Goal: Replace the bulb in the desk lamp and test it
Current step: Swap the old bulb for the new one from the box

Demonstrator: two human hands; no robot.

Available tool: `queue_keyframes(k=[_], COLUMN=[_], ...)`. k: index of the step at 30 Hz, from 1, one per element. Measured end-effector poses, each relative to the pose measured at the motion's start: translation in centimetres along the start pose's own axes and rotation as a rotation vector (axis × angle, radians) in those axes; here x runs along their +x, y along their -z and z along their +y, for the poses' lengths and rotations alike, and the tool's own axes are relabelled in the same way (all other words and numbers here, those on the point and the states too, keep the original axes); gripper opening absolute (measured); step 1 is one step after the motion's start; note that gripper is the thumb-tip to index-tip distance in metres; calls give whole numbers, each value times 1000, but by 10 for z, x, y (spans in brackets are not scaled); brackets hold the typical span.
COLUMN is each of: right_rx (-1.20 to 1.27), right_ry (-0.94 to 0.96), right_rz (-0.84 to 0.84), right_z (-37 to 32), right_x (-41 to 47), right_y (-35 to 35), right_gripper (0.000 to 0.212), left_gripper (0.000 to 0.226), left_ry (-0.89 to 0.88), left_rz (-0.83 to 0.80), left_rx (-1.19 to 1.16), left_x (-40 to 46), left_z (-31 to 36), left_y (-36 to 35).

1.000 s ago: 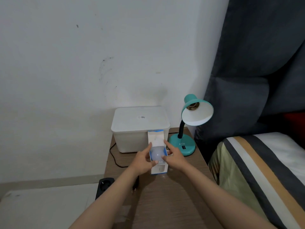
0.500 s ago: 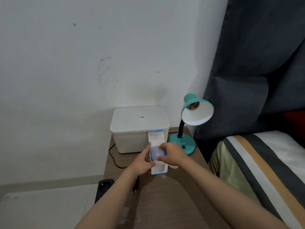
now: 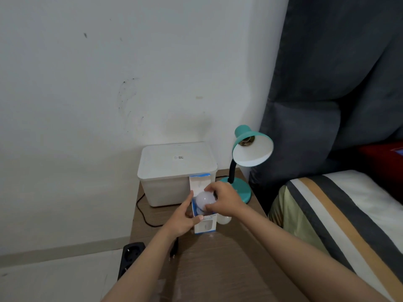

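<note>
Lifted from box (image 3: 205, 226), bulb (image 3: 204, 199) sits in right hand (image 3: 225, 199) grip.

Second bulb (image 3: 224, 219) half-hidden; box print illegible

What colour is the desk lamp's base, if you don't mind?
Teal, like the shade's outside; the desk lamp shows in the head view.

Two hands are seen, the left hand (image 3: 182, 221) and the right hand (image 3: 226, 200). Two bulbs are counted: a white bulb (image 3: 204, 199) and a second bulb (image 3: 224, 220). One bulb box (image 3: 205, 225), one desk lamp (image 3: 250, 149), one white storage box (image 3: 174, 166), one power strip (image 3: 130, 256) and one table (image 3: 218, 269) are counted.
</note>
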State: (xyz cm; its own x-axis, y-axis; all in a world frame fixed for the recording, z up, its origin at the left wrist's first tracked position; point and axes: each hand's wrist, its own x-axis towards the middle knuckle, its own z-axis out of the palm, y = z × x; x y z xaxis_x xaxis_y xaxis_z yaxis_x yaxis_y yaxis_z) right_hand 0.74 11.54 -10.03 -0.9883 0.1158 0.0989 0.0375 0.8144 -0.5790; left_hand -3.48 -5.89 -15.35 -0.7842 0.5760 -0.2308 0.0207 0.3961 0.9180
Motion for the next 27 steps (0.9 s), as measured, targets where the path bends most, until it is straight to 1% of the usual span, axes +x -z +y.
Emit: queue_keyframes(k=[2,4,6,8,10,13,14,15,16,17,19,21,23,25,27], right_rx=[128,323,485,567,641,746,753,751,736,706,577,480,452,462,497], right_ry=[4,-33,-83,-110,-141,-175,-179,-183,-192,-198,-203,-192,-186,-211,-259], right_rz=[70,125,185,233,222,164,137,113,94,87,109,153,168,169,178], right_z=[-2,-5,-6,-7,-6,-7,-7,-6,-5,-3,2,3,3,3,2], right_x=[-2,-5,-6,-7,-8,-12,-13,-15,-15,-16,-17,-19,-17,-14,-13], right_y=[8,16,21,24,26,29,29,28,26,23,15,11,10,9,9], right_gripper=[51,47,39,30,29,34,32,25,12,8,21,20,16,28,40], left_gripper=[91,90,89,89,90,90,90,90,91,91,92,92,90,89,91], left_ry=[3,16,23,27,28,25,27,25,26,26,31,29,-7,-55,-62], left_rz=[4,10,16,28,42,43,39,33,34,33,30,24,47,87,131], left_rx=[-12,-18,-16,-21,-33,-16,-6,0,-2,-6,-12,-1,28,37,22], left_x=[-1,-2,-2,-2,-2,-4,-4,-5,-4,-4,-6,-9,-11,-14,-17], left_z=[2,4,4,5,5,7,8,8,8,8,9,10,12,14,15], left_y=[-1,-1,-2,-1,-1,-1,-1,-1,-1,0,0,-1,-2,-4,-7])
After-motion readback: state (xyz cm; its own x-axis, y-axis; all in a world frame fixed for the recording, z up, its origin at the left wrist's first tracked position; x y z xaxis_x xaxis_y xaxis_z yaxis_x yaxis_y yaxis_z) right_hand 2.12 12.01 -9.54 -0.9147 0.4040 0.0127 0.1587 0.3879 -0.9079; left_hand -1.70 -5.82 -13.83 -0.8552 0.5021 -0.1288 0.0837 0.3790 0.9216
